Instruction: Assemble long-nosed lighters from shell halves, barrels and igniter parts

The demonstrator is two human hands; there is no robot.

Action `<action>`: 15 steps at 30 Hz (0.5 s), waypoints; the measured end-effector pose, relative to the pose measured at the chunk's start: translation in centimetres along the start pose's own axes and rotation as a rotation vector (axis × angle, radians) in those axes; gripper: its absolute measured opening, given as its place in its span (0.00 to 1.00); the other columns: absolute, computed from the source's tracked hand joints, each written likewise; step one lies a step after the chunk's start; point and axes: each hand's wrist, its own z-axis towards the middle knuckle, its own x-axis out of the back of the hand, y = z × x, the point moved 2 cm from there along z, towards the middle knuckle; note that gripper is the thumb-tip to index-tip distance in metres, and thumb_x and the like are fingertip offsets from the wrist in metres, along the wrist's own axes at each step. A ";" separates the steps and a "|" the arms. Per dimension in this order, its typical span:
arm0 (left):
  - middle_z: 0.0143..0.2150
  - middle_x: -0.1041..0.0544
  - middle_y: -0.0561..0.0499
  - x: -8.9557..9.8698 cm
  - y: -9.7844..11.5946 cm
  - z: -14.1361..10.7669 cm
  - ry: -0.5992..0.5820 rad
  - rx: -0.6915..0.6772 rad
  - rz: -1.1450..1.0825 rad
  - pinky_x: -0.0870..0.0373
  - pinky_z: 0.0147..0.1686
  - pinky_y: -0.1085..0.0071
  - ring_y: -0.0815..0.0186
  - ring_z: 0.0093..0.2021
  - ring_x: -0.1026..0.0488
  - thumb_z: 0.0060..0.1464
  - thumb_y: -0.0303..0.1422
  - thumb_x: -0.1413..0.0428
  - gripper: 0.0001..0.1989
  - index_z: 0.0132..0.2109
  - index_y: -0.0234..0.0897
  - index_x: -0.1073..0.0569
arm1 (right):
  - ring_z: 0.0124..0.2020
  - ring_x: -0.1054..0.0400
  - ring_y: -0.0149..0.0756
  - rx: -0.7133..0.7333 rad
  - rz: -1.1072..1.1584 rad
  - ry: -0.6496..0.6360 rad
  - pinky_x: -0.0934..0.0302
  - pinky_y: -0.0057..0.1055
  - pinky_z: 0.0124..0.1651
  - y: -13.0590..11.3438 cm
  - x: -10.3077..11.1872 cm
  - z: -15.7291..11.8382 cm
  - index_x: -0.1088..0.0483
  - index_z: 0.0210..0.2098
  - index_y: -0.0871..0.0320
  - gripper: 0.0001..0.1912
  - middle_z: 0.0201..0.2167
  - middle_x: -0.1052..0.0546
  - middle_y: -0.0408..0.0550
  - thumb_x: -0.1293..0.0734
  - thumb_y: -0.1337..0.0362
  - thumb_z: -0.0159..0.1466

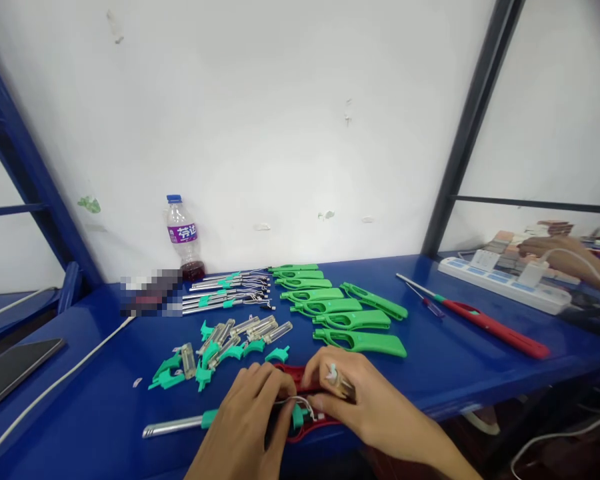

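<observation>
At the table's front edge, my left hand [253, 417] is closed around a red shell [300, 437] with a metal tube [173, 427] sticking out to the left. A teal piece [299, 417] and a white wire [300, 399] show between my hands. My right hand [357, 397] has thumb and index finger pinched at the wire and shell; a clear fuel tube [343, 385] is tucked between its fingers. Another red shell part [300, 378] lies just behind the fingers. What exactly the right fingertips grip is partly hidden.
Behind my hands lie clear tubes [279, 332], teal triggers [169, 373], metal rods with wires [213, 307] and several green shells [365, 341]. A red lighter [495, 327], screwdriver [433, 307] and power strip [505, 285] are right. A bottle [183, 233] stands near the wall; another person's hand [550, 247] is far right.
</observation>
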 end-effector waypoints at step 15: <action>0.39 0.26 0.52 0.2 0.5 -0.1 -0.024 0.017 0.005 0.28 0.43 0.64 0.61 0.37 0.27 0.69 0.24 0.52 0.09 0.42 0.43 0.34 | 0.42 0.32 0.38 0.297 -0.194 -0.016 0.43 0.37 0.49 0.7 -0.8 -0.1 0.40 0.32 0.54 0.16 0.38 0.22 0.44 0.41 0.82 0.67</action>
